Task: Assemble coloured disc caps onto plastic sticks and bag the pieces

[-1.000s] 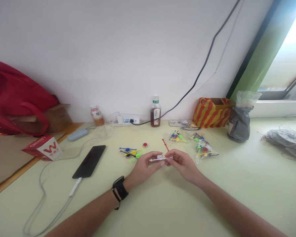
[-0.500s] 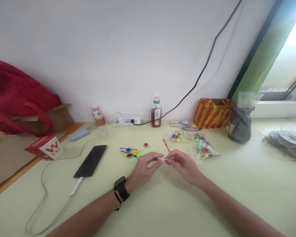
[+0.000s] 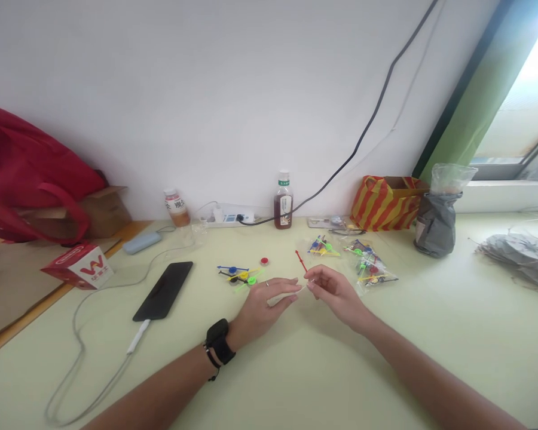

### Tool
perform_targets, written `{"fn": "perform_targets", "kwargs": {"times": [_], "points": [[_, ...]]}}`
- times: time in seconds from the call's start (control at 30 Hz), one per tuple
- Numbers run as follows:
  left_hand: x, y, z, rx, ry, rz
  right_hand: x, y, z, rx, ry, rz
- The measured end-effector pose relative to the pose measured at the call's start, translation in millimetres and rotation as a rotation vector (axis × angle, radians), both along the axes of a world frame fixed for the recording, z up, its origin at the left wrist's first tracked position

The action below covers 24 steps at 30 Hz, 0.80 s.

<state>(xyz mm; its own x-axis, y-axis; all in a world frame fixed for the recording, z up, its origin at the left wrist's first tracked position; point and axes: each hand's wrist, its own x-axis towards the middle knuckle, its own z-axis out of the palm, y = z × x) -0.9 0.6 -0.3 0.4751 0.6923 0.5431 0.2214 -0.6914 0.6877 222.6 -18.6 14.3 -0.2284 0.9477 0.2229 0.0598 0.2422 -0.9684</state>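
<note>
Close together over the table, my two hands meet at a thin white plastic arrow piece [image 3: 302, 289]. My left hand [image 3: 262, 304], with a ring and a black watch, pinches its left part, mostly hidden by the fingers. My right hand [image 3: 336, 295] has thumb and fingertips closed on the other end. Just beyond the right fingertips lies a red plastic arrow [image 3: 300, 260]. A small round red piece [image 3: 264, 261] rests behind my left hand. Left of it is a loose group of blue, black, yellow and green arrow spinners [image 3: 240, 275].
Clear bags of coloured arrow spinners [image 3: 371, 267] lie to the right. A phone [image 3: 163, 291] on a cable lies left, near a red-white box [image 3: 78, 266]. Along the wall stand a dark drink bottle [image 3: 283, 203], a power strip [image 3: 231, 215] and a striped bag [image 3: 385, 203].
My right hand has lifted slightly and turned, so the white arrow piece now tilts up toward the right. Less of it shows between my fingers. The left hand has hardly moved.
</note>
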Motion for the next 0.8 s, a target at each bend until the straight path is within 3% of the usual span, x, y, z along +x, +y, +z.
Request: {"fn": "perform_targets", "kwargs": {"times": [0.53,0.8], "points": [[3.8,-8.5,7.8,-0.077,-0.01,-0.09,-1.4,-3.3,5.4,-0.063,0.04,0.019],[9.6,-10.2,5.5,-0.386,-0.165,-0.159,-1.3,-2.0,5.9,-0.025,0.064,0.026]]}}
